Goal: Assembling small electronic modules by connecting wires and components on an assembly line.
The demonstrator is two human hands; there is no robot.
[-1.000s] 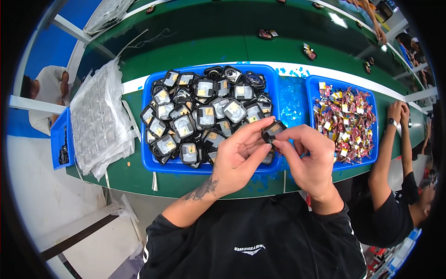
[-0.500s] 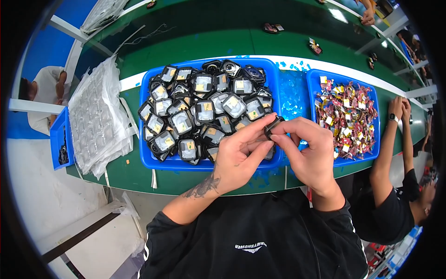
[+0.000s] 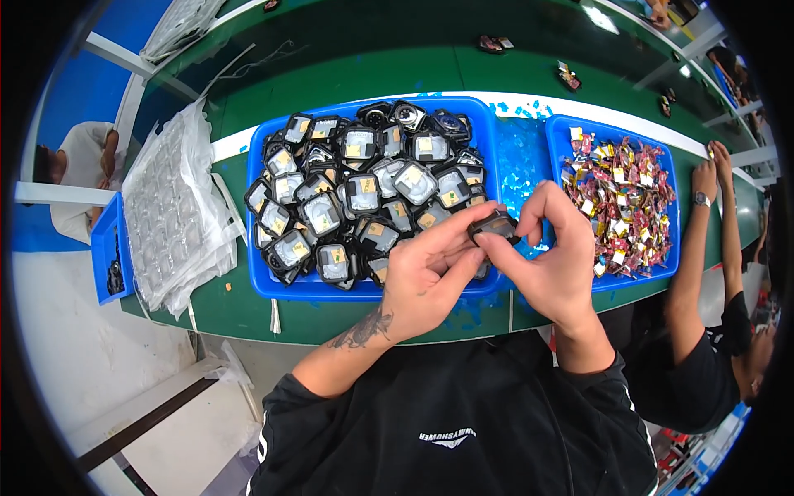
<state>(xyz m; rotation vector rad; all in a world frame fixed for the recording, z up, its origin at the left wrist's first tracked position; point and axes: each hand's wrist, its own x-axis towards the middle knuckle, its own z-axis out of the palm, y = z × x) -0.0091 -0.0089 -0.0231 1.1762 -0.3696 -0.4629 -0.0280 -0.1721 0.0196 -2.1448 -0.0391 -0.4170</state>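
Observation:
Above the right end of a blue bin [image 3: 256, 273], I hold a small black watch case [image 3: 496, 225], tilted so that its dark side shows. My left hand [image 3: 430, 269] has it pinched at its left edge between thumb and fingers. From the right, the thumb of my right hand [image 3: 554, 256] presses on the case, while its index finger is bent and raised beside it. In the bin lies a heap of similar black watch cases [image 3: 362, 194], many with clear film and tan labels. Some cases at the back show round dials.
A second blue bin [image 3: 674, 269] on the right holds many small red, yellow and white parts [image 3: 620, 202]. Stacked clear plastic trays [image 3: 178, 215] lie at left. Blue scraps [image 3: 517, 165] litter the green table [image 3: 356, 324]. Several parts sit on the far green surface. A co-worker's arms [image 3: 691, 240] reach in at right.
The case has turned from edge-on to show more of its surface. My right index finger has lifted and curled. The parts on the far surface have shifted slightly right, and the co-worker's hands have risen.

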